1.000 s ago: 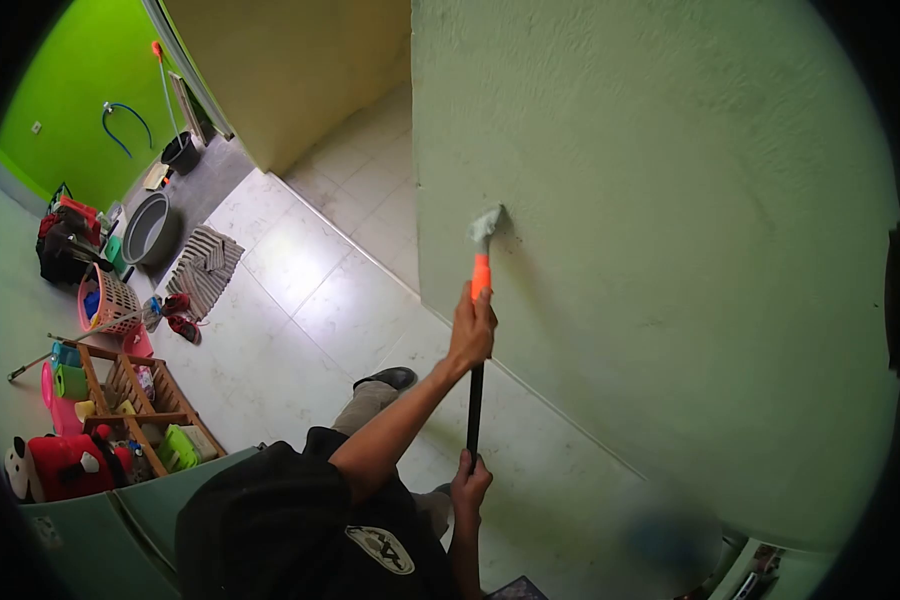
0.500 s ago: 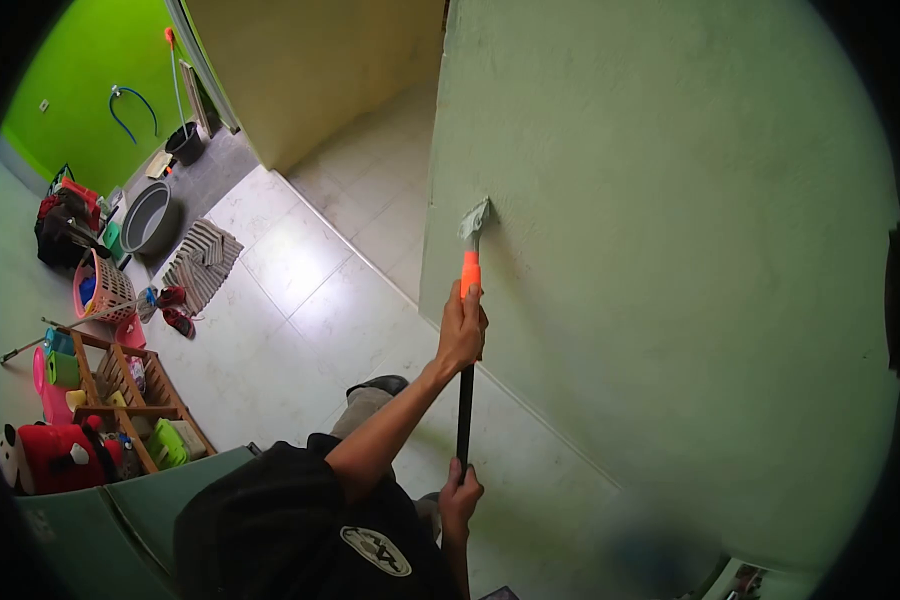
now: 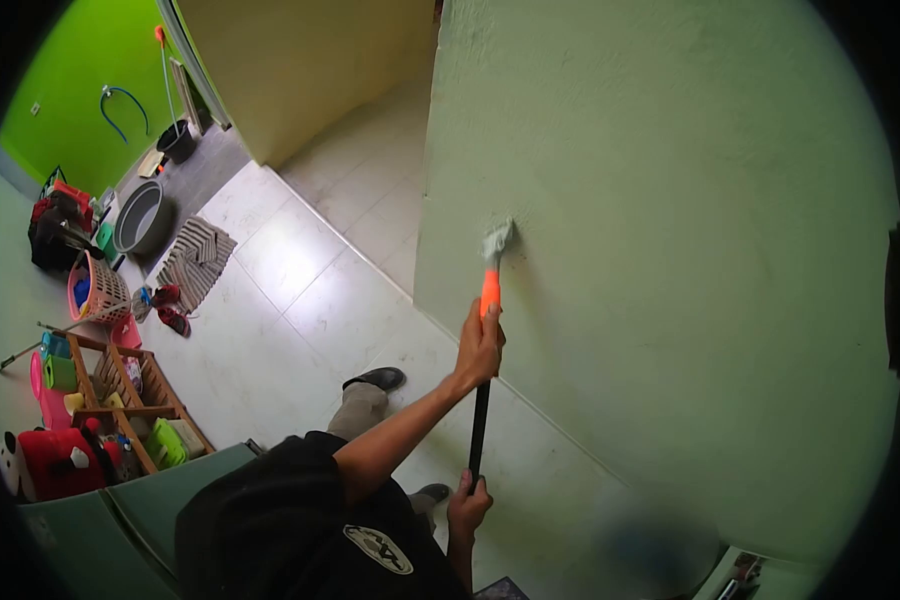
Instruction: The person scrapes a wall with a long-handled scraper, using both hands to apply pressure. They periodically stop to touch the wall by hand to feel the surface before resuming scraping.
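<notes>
A long-handled scraper (image 3: 479,420) has a black pole, an orange upper grip and a pale blade (image 3: 497,240) that presses flat against the light green wall (image 3: 670,250). My left hand (image 3: 480,350) grips the pole just under the orange section, arm stretched forward. My right hand (image 3: 467,505) holds the bottom end of the pole, close to my body. My black cap and dark shirt fill the lower middle of the view, and one shoe (image 3: 375,380) stands on the tiled floor.
White floor tiles (image 3: 290,300) run left of the wall. At far left stand a wooden rack (image 3: 120,400) with toys, a pink basket (image 3: 95,293), a grey basin (image 3: 138,215), a striped mat (image 3: 198,262) and shoes (image 3: 170,310). A green panel (image 3: 120,530) lies below.
The blade slid up the wall a little, then came down and to the right. Both hands kept their grip and followed the pole.
</notes>
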The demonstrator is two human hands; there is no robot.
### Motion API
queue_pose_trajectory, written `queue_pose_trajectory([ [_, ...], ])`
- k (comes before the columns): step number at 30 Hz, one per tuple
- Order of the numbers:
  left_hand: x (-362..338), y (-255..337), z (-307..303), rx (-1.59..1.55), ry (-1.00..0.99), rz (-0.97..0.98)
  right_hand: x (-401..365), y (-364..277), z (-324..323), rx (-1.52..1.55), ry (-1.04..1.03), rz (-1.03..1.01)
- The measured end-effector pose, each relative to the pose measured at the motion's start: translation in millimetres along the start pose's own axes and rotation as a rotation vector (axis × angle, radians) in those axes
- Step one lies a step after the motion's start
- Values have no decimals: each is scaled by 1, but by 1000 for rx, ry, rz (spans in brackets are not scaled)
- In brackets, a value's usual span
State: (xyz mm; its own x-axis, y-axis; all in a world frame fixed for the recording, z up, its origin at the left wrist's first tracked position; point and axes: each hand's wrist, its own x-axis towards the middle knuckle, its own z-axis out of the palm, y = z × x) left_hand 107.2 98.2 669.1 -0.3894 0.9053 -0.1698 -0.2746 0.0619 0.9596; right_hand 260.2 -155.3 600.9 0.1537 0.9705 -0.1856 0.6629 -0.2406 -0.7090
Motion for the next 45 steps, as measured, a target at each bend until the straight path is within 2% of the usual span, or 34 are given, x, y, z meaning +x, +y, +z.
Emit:
queue_pose_trajectory([
  [5, 17, -28, -4, 71, 116, 113, 10, 21, 28, 62, 54, -63],
  [6, 36, -28, -16, 74, 152, 167, 23, 0, 27, 29, 20, -59],
  [9, 46, 39, -40, -51, 78, -3, 45, -44, 20, -2, -45, -60],
  [10, 53, 43, -37, -46, 82, 14, 46, -50, 17, -3, -36, -64],
  [12, 43, 32, -32, -40, 112, 2, 26, -38, 9, -27, -29, -42],
  [13, 42, 9, -27, 42, 142, 103, 22, -27, 10, -34, -17, -47],
  [15, 26, -18, -8, 66, 124, 158, 18, -10, 7, -25, 0, -49],
  [17, 8, -7, -1, 31, 26, 9, 8, 4, -1, 5, 10, -17],
  [21, 49, -10, -23, 123, 197, 249, 31, -25, 12, 25, 11, -145],
  [23, 56, 53, -44, -48, 143, 45, 47, -68, 6, -24, -64, -78],
  [25, 61, 62, -42, -42, 129, 80, 43, -69, 5, -55, -9, -114],
  [29, 39, -3, -13, 90, 200, 158, 32, -25, -1, -40, 8, -70],
  [31, 18, -16, 0, 43, 116, 65, 22, -7, -3, -7, 35, -43],
  [33, 26, -22, -5, 73, 167, 117, 26, 0, 1, -25, -7, -56],
  [35, 49, -10, -19, 134, 268, 226, 40, -15, 11, -61, -27, -124],
  [37, 66, 39, -42, 40, 222, 94, 55, -64, 3, -39, -78, -81],
  [39, 66, 50, -34, -18, 187, 95, 52, -62, 1, -46, -7, -134],
  [40, 54, 50, -37, -44, 175, 78, 45, -59, -2, -78, -14, -107],
  [42, 51, 8, -17, 38, 215, 194, 42, -32, -5, -137, 11, -103],
  [44, 33, 0, -5, 34, 175, 158, 37, -12, -12, -77, -3, -70],
  [45, 22, 12, -1, 4, 115, 52, 35, -16, -17, -45, -9, -45],
])
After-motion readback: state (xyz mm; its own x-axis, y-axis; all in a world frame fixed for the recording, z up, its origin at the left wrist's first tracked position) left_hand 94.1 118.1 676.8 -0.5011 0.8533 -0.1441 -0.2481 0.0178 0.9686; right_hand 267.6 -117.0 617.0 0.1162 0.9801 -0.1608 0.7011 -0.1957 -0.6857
